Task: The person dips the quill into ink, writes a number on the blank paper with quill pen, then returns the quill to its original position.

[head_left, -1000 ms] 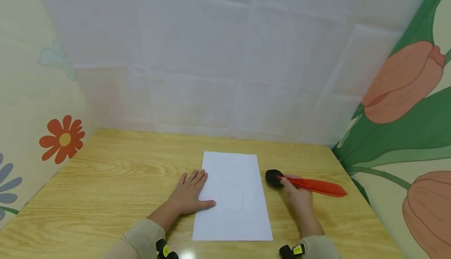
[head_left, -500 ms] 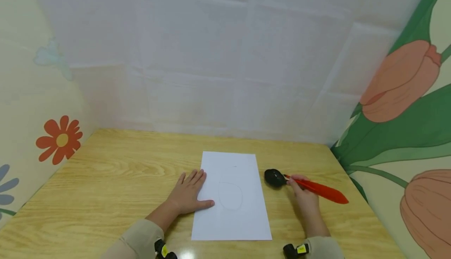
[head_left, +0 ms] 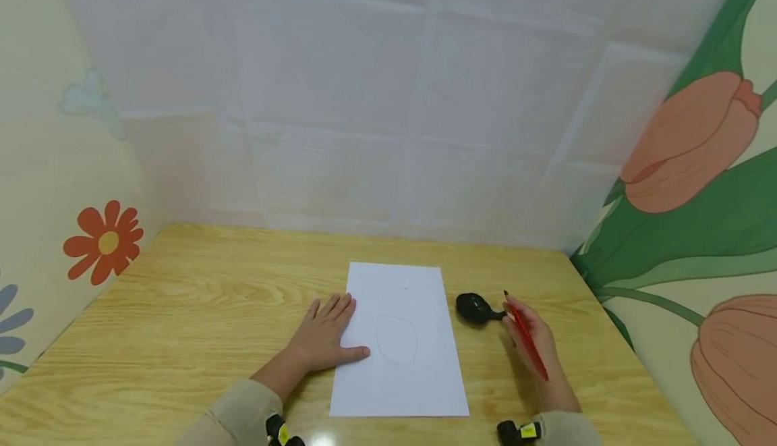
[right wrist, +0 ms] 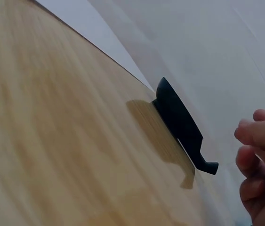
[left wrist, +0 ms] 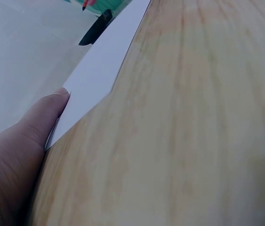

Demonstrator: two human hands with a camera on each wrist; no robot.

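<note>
My left hand point(head_left: 323, 339) rests with spread fingers at the left edge of a white sheet of paper point(head_left: 434, 392), its thumb lying on the sheet. A thin pencil-like line forms a rounded loop point(head_left: 417, 341) on the paper. To the right, my right hand point(head_left: 537, 338) pinches a red feather-shaped pen point(head_left: 528, 341) between thumb and fingers. The pen's dark tip points away from me, and its red end slants back over the hand. Just left of that hand, a black oval pen holder point(head_left: 473, 308) lies on the table, its short bent neck point(right wrist: 207, 165) toward the fingers.
The wood-grain table point(head_left: 212, 297) ends at a white cloth backdrop point(head_left: 340, 129). Flower-printed panels stand at the left point(head_left: 36, 162) and right point(head_left: 686, 243). A small black device with a yellow label point(head_left: 519, 431) sits at the right sleeve, another at the left.
The right hand has drawn the red pen away from the black holder, slightly right and nearer, and swung its tip from pointing left to pointing away. Left hand and paper stay put.
</note>
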